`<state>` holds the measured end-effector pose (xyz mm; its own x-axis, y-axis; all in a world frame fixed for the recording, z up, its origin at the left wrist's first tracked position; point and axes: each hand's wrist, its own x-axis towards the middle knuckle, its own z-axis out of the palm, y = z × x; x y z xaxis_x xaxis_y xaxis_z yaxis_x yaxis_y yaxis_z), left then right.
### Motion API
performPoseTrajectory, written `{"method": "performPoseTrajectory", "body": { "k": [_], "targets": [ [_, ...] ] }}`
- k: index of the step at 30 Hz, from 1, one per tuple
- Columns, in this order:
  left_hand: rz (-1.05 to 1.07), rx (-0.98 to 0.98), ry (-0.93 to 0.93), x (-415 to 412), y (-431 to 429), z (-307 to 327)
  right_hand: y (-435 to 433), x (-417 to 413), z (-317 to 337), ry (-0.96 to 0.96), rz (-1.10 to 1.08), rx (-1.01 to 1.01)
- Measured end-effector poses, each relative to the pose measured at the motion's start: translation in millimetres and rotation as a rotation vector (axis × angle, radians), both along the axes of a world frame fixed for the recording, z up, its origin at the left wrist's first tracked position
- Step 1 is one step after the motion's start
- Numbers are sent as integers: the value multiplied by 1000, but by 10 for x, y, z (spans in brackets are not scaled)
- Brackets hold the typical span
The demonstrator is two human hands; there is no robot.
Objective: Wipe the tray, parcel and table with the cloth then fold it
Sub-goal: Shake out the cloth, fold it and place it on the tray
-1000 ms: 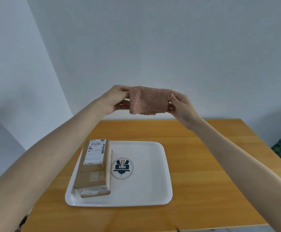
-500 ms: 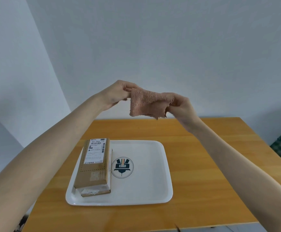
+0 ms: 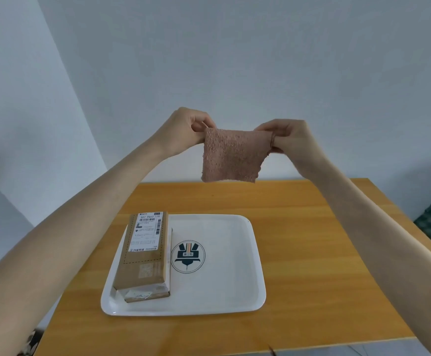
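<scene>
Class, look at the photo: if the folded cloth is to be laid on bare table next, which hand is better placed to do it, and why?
The right hand, probably. Both hands pinch the cloth's top corners in mid-air, but bare table lies below the right, while the tray and parcel lie below the left hand.

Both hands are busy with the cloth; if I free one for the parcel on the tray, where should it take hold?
Probably across the long sides of the parcel, near its middle, coming from above. It lies flat on the left part of the tray, long and narrow, so its width suits one hand. The left hand is nearer; the right hand can keep the cloth.
</scene>
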<state>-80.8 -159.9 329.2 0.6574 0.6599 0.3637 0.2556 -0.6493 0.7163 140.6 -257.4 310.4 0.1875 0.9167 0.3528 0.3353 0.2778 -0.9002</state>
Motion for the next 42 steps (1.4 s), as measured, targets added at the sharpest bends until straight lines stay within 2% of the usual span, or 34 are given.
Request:
{"method": "performPoseTrajectory", "body": {
  "k": [2,5,13,20,26,34,37,39,42],
  "targets": [
    [-13,-168,-20,18,-28,-20,12,8,-66,167,69,-148],
    [-18,-331,27,5,-53,-103,27,13,-194,289,91,-275],
    [68,-640,40,17,-165,-422,-10,-89,-540,327,85,-408],
    [120,-610,54,68,-217,-531,25,-145,-808,155,-149,-435],
    [161,-545,70,208,-212,-524,23,19,-883,446,-4,-530],
    [173,-537,123,404,-205,-555,-26,310,-745,560,195,-602],
    [205,-570,138,476,-242,-609,-47,442,-777,353,248,-520],
    [227,-601,138,492,-278,-657,-59,477,-809,177,173,-475],
    [217,-683,131,495,-329,-798,-63,492,-876,56,64,-453]
  ]
}}
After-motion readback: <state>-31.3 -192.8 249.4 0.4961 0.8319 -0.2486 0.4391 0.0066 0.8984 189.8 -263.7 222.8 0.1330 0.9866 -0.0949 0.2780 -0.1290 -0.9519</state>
